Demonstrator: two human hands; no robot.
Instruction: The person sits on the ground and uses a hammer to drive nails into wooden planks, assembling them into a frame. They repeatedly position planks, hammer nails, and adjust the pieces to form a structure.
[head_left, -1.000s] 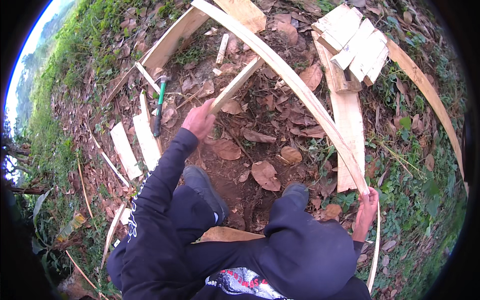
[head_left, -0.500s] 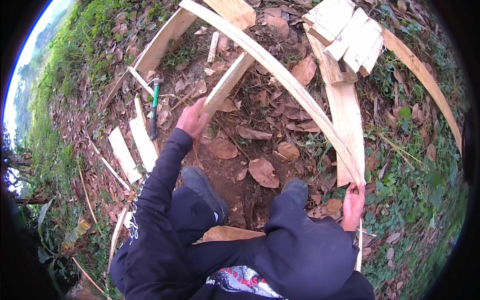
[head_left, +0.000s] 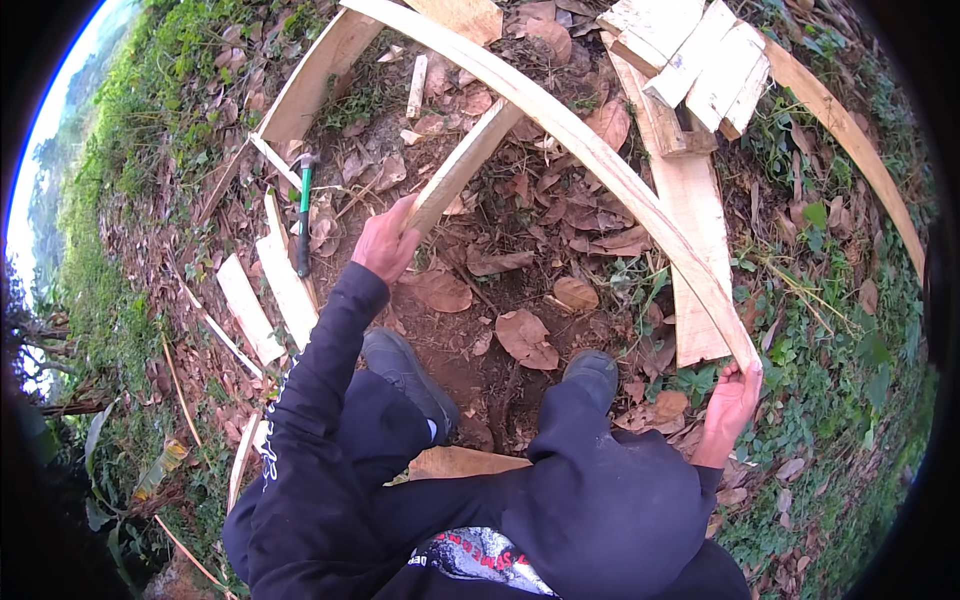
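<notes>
My left hand [head_left: 386,242] is closed round the near end of a short wooden board [head_left: 465,165]. The board's far end meets the side of a long pale wooden plank [head_left: 590,150], which looks bowed in this view. At the plank's near right end, my right hand [head_left: 733,400] grips it between thumb and fingers. The plank passes over a wide flat board [head_left: 698,250] on the ground. Whether the short board is fixed to the plank, I cannot tell.
A hammer [head_left: 304,215] with a green and black handle lies left of my left hand. Split wood pieces [head_left: 285,280] lie near it. Short blocks [head_left: 690,60] are piled at the far right, beside a long plank [head_left: 850,140]. Dry leaves [head_left: 525,340] cover the soil between my shoes.
My right hand has moved slightly right, swinging the near end of the long plank with it. The short board has shifted a little with it, still in my left hand.
</notes>
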